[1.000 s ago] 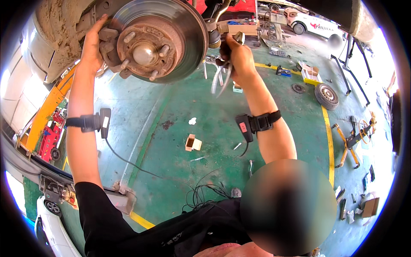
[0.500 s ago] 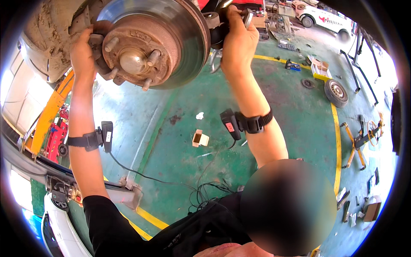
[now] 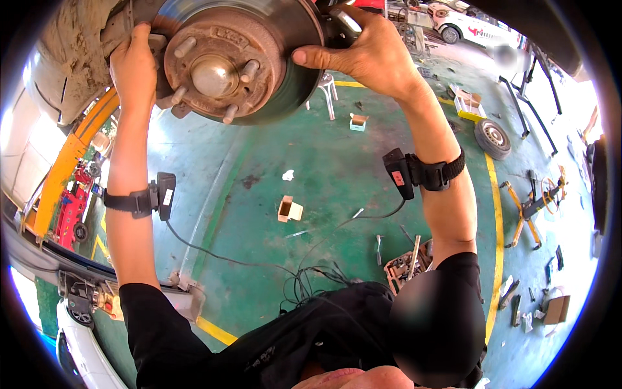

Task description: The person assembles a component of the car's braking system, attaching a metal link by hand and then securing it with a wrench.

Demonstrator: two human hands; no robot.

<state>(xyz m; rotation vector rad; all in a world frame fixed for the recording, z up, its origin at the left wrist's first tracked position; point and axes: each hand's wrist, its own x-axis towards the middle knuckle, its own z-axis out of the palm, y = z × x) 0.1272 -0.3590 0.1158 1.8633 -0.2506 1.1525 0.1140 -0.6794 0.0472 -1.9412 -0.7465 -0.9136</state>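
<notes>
a round, rusty-centred metal brake disc [image 3: 253,91]
left hand [image 3: 135,74] beside it, right hand [image 3: 376,55] thumb-out across its edge; i can't tell either grip.

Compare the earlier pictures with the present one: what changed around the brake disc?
The right hand has spread its thumb leftward over the right edge of the brake disc; earlier the thumb was off it. Any letting go is unclear. The left hand stays at the disc's left side.
</notes>
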